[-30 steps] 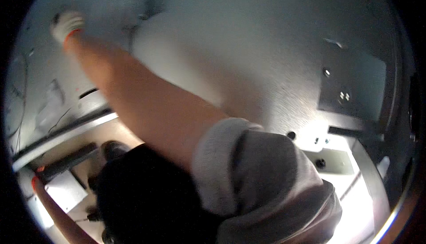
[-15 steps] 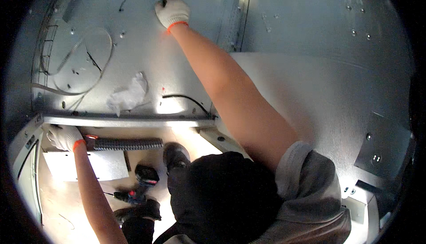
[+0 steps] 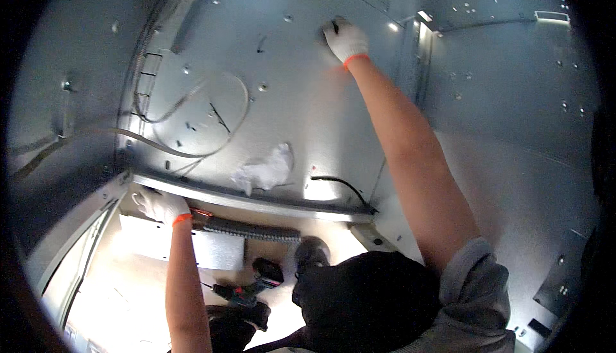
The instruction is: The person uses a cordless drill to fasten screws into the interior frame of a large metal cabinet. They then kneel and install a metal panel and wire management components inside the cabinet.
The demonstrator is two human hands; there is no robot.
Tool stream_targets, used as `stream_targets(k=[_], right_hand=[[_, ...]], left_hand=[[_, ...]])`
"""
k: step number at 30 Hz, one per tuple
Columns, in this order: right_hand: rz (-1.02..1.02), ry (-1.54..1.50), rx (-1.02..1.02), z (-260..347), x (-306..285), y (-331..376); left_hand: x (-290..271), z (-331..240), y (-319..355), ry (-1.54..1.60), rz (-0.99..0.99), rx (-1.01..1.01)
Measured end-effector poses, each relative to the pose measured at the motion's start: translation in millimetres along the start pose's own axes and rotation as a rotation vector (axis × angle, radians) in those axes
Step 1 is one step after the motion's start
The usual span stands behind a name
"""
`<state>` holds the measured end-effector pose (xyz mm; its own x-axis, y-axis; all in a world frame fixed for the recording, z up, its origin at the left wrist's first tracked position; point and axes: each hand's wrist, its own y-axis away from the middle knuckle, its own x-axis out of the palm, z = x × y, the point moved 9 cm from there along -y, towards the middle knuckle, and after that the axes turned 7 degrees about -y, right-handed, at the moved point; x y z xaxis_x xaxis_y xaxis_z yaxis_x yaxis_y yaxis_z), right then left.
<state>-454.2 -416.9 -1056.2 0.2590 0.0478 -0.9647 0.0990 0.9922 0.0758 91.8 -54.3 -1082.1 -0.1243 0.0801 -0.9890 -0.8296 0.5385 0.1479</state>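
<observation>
My right hand [image 3: 347, 40], in a white knitted glove with an orange cuff, is stretched far out over the grey sheet-metal panel [image 3: 295, 103]. Its fingers are curled closed against the metal; a dark patch shows at them, but what they hold, if anything, is hidden. My left hand [image 3: 162, 206], gloved alike, is at the panel's near metal lip [image 3: 256, 200], close to its left corner. The fingers there are stretched out and apart, with nothing seen in them. A white sheet-like plate [image 3: 218, 250] lies below that hand, and a dark ribbed hose [image 3: 253, 230] beside it.
On the panel are a crumpled white plastic piece [image 3: 266, 168], a looped thin cable [image 3: 246, 106], a black cable end [image 3: 340, 181] and small dark scraps. A cordless drill [image 3: 247, 289] lies by my feet. Metal walls rise left and right; the left frame [image 3: 77, 237] edges the opening.
The view has swung left, so everything appears further right and lower. Both hands stay at nearly the same places on the metal.
</observation>
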Motion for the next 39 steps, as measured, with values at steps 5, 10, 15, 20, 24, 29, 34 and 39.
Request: stream_targets(k=[5, 10, 15, 20, 24, 29, 34, 39], right_hand=[[-0.119, -0.010, -0.078, -13.1, 4.5, -9.1], [0.009, 0.036, 0.084, -13.1, 10.9, -24.1], [-0.052, 0.037, 0.090, -21.1, 8.5, -34.4], [-0.067, 0.109, 0.129, -21.7, 5.4, -41.0], [-0.077, 0.076, 0.061, -14.5, 5.5, -37.6], [-0.191, 0.090, -0.026, -31.3, 5.3, -43.0], [-0.140, 0.106, -0.025, -15.4, 9.7, -41.3], [0.083, 0.304, -0.011, -0.9, 27.7, -63.7]], left_hand=[[-7.1, -3.6, 3.7, 0.034, -0.056, 0.028], [-9.9, -0.3, 3.6, -0.020, -0.020, -0.046], [-12.5, -6.9, 2.3, 0.011, -0.026, -0.078], [-6.3, -2.2, -3.5, 0.055, -0.074, -0.026], [-1.3, 3.5, -4.3, -0.018, -0.064, -0.023], [12.8, 6.4, -8.9, -0.009, -0.090, -0.040], [-1.1, 1.2, -1.5, -0.057, -0.134, -0.013], [-11.2, 1.7, -1.3, 0.022, -0.173, 0.051]])
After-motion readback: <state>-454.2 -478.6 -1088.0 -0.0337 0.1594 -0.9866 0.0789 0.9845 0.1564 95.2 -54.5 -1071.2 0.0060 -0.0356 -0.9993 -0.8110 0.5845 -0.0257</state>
